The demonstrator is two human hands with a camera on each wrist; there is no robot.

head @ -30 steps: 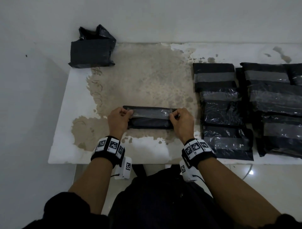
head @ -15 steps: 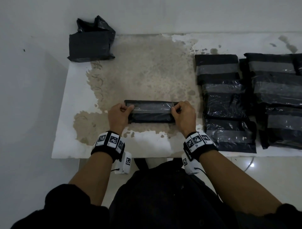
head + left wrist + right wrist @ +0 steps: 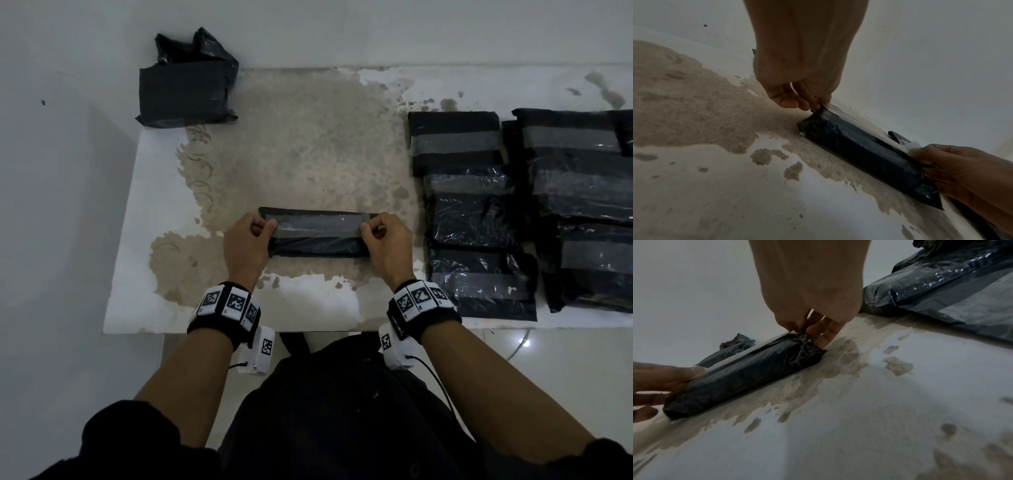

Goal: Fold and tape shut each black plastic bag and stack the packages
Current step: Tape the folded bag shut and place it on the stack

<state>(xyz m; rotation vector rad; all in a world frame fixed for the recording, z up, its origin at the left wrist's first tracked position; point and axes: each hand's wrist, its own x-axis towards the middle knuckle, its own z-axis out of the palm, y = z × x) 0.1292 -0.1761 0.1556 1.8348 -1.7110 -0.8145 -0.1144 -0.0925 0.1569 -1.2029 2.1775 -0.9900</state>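
A folded black plastic bag (image 3: 318, 240) lies near the table's front edge, with a clear tape strip (image 3: 318, 224) along its top. My left hand (image 3: 248, 236) pinches the left end of the tape and the bag's left end. My right hand (image 3: 383, 240) pinches the right end. In the left wrist view the left fingers (image 3: 795, 100) grip the bag (image 3: 859, 146) at its corner, and the tape end (image 3: 913, 145) sticks up at the right hand (image 3: 962, 170). In the right wrist view the right fingers (image 3: 818, 331) pinch the crumpled bag end (image 3: 803, 350).
The white table (image 3: 308, 308) has a large worn brown patch. Several taped black packages (image 3: 476, 219) lie in overlapping rows at the right (image 3: 589, 205). One black package (image 3: 186, 89) sits at the far left corner against the wall. A bare wall is at the left.
Both hands keep the same hold on the bag's ends. The tape strip lies a little flatter on the bag; the head view has shifted slightly.
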